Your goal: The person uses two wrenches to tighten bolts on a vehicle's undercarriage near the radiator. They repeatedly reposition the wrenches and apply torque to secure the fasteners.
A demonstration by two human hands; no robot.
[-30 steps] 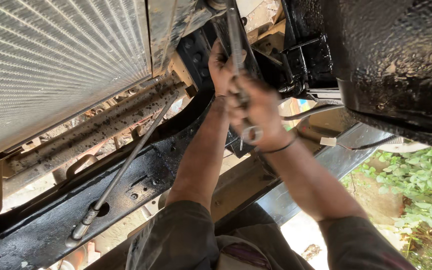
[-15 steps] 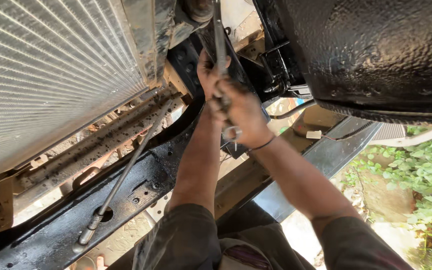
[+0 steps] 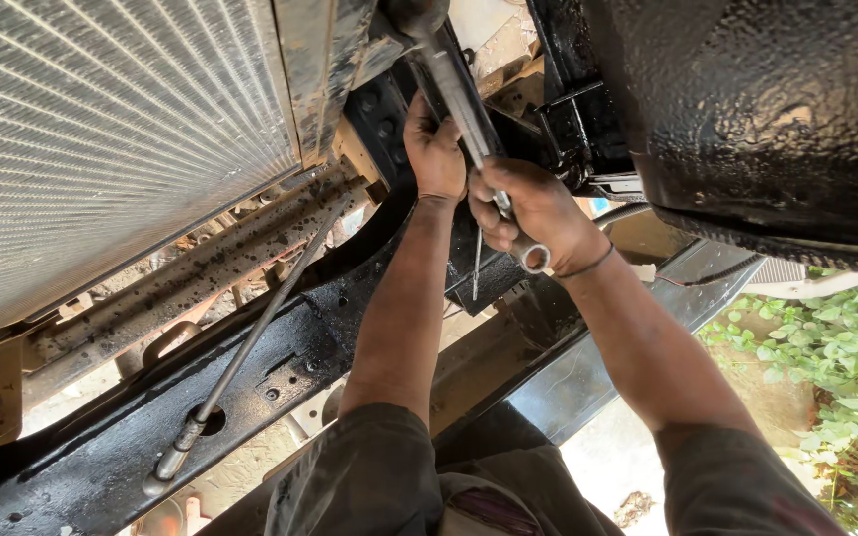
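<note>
The right hand [image 3: 533, 213] is closing fully around the lower shaft of a long steel wrench [image 3: 469, 109], fingers wrapped tight, with the ring end [image 3: 532, 257] poking out just below the fist at about five o'clock. The left hand [image 3: 436, 149] is gripping the same shaft higher up, just beside the right, at roughly ten o'clock from it, its fingers curled shut around the metal as well. Both hands are clamping on the tool, nearly touching each other. The wrench is running up toward twelve o'clock, where its far end is meeting a fitting at the top edge of the view; the exact seat there is hidden.

To turn it well, the tool head should, in my judgement, be sitting square on the fitting before force goes in, with the upper hand steadying the shaft and the lower hand pulling evenly, so it is not slipping off.

At nine o'clock from the hands a finned radiator [image 3: 101, 139] is filling the upper left. Toward seven o'clock a thin grey rod [image 3: 250, 347] is crossing a black frame beam [image 3: 101, 447]. At two o'clock a black, bumpy underbody panel [image 3: 767, 109] is hanging, and green leaves [image 3: 826, 357] are showing at four o'clock.
</note>
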